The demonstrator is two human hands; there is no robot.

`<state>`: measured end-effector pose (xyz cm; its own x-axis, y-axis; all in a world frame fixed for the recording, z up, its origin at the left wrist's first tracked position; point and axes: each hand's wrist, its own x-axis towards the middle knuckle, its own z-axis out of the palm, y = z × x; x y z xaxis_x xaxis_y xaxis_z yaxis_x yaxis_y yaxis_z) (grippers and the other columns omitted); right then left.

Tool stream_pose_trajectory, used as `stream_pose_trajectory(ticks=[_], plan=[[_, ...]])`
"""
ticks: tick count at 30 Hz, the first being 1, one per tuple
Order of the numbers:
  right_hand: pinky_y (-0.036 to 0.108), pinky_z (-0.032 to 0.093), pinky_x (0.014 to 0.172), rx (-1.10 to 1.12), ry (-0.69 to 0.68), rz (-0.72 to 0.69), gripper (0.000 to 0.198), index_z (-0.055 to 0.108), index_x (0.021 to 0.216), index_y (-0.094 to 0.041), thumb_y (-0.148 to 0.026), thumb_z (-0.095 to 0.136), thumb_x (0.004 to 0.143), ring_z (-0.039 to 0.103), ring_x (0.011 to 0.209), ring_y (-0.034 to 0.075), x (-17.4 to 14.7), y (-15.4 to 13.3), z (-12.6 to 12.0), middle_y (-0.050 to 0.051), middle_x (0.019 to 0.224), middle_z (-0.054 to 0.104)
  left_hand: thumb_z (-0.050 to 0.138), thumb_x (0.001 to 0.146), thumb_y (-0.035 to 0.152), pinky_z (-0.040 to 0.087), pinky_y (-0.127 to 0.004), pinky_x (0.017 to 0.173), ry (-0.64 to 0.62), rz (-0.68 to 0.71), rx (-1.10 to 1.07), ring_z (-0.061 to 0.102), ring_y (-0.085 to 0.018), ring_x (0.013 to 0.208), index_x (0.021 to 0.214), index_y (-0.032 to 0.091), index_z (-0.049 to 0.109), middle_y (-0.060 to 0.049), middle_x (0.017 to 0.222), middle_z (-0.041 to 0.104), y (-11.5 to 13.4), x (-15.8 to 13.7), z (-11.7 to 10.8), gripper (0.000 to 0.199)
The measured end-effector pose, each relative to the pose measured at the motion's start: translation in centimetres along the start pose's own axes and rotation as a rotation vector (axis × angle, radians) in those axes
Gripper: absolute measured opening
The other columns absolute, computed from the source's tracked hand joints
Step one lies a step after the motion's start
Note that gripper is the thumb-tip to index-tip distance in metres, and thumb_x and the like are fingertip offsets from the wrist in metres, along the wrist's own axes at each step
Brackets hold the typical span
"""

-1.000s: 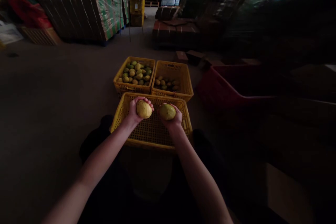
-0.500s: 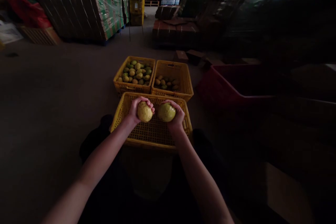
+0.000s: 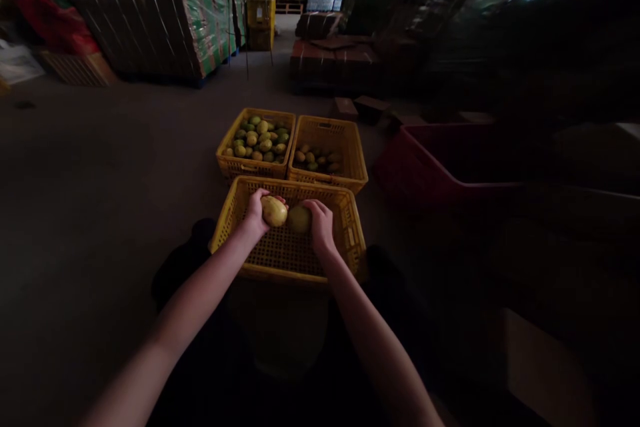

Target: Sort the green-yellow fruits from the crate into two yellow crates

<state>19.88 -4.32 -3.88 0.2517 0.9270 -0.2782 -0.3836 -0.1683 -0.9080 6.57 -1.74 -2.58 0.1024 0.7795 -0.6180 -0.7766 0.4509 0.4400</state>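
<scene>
1. Yellow fruit [image 3: 275, 211]: pale, oval, slight shine. Sits against the palm of the left hand [image 3: 256, 211], fingers curled around it.
2. Greenish fruit [image 3: 299, 219]: duller, shadowed, just right of the yellow one. Right hand [image 3: 321, 221] grips it from its right side.
3. Near crate [image 3: 280, 275]: yellow, perforated floor; both fruits above it.
4. Far left crate [image 3: 256, 169]: heaped with yellow and green fruit [image 3: 264, 135].
5. Far right crate [image 3: 346, 137]: low layer of fruit.
6. Red bin [image 3: 414, 170] at right: dark inside, contents unreadable.
</scene>
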Motion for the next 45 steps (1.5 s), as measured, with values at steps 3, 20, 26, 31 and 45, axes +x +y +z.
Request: stream_pose_trajectory(ticks=[3,20,26,31,45], plan=[[0.026,0.049,0.059,0.117,-0.03,0.25,0.008,0.058,0.059,-0.02,-0.026,0.06,0.065,0.059,0.06,0.016,0.8,0.9,0.1,-0.003,0.052,0.058,0.041,0.079,0.03,0.054,-0.032,0.06,0.126,0.017,-0.075,0.066,-0.021,0.064,0.076,0.018,0.061,-0.005,0.064,0.063,0.0,0.1,-0.2,0.024],[0.023,0.055,0.052,0.527,-0.282,0.469,0.021,0.066,0.086,-0.016,-0.036,0.057,0.089,0.07,0.06,0.015,0.7,-0.7,-0.5,0.003,0.069,0.074,0.045,0.085,0.04,0.048,-0.017,0.046,-0.252,-0.084,-0.425,0.058,-0.012,0.058,0.095,0.013,0.061,-0.007,0.075,0.064,2.2,-1.9,-0.4,0.033],[0.03,0.058,0.061,0.613,-0.209,0.453,0.012,0.063,0.084,-0.02,-0.027,0.056,0.089,0.069,0.063,0.015,-0.7,-1.3,-0.2,0.0,0.071,0.074,0.049,0.087,0.043,0.056,-0.028,0.064,-0.362,0.052,-0.321,0.065,-0.016,0.071,0.095,0.017,0.066,-0.005,0.08,0.068,2.5,-2.6,0.0,0.032],[0.031,0.057,0.058,0.554,-0.352,0.413,0.02,0.065,0.091,-0.019,-0.035,0.055,0.087,0.07,0.071,0.019,-1.3,-1.7,-0.1,0.004,0.079,0.075,0.048,0.088,0.036,0.054,-0.027,0.054,-0.541,0.055,-0.036,0.065,-0.017,0.067,0.098,0.014,0.067,-0.008,0.081,0.067,2.4,-3.3,0.3,0.032],[0.03,0.053,0.051,0.5,-0.551,0.261,0.025,0.068,0.07,-0.016,-0.036,0.054,0.072,0.065,0.059,0.019,-1.4,-2.6,-1.4,0.005,0.065,0.069,0.051,0.078,0.04,0.045,-0.028,0.044,-0.693,0.131,0.311,0.059,-0.018,0.046,0.064,0.01,0.068,-0.009,0.054,0.061,2.0,-3.4,0.2,0.038]])
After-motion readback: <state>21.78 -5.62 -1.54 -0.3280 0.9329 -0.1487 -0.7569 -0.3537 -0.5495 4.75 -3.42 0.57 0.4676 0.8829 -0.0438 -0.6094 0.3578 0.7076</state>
